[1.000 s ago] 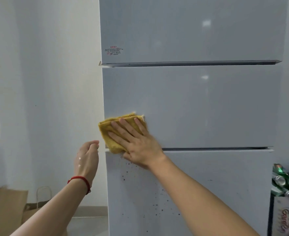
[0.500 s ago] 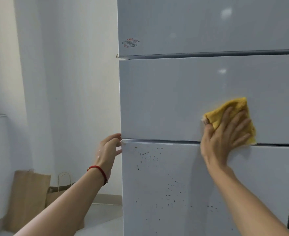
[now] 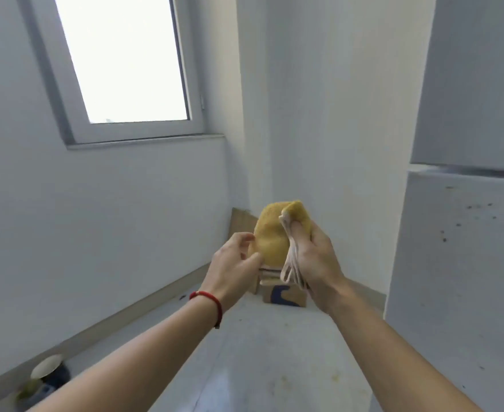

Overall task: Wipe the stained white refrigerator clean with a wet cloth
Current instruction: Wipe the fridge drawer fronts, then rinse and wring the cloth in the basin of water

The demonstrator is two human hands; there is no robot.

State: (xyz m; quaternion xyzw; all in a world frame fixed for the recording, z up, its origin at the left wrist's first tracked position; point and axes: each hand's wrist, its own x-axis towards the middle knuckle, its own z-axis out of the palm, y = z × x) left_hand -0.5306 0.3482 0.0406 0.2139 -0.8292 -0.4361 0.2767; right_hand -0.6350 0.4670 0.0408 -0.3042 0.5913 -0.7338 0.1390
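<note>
The yellow cloth (image 3: 270,237) with a pale underside is held up in the air in front of me, away from the fridge. My right hand (image 3: 314,264) grips its folded right edge, fingers curled round it. My left hand (image 3: 234,267), red string on the wrist, pinches the cloth's left side. The white refrigerator (image 3: 464,263) stands at the right edge of the view. Its lower door carries dark specks near the top, below the seam between the doors.
A window (image 3: 119,60) sits in the left wall. Brown paper bags and a cardboard box (image 3: 285,297) stand on the floor in the corner beyond my hands. A round lidded item (image 3: 47,367) lies on the floor at the lower left, by the baseboard.
The cloth has come off the middle fridge door. My view turned left toward the corner. Both hands now hold the cloth in the air; before, the left hand was at the door's edge.
</note>
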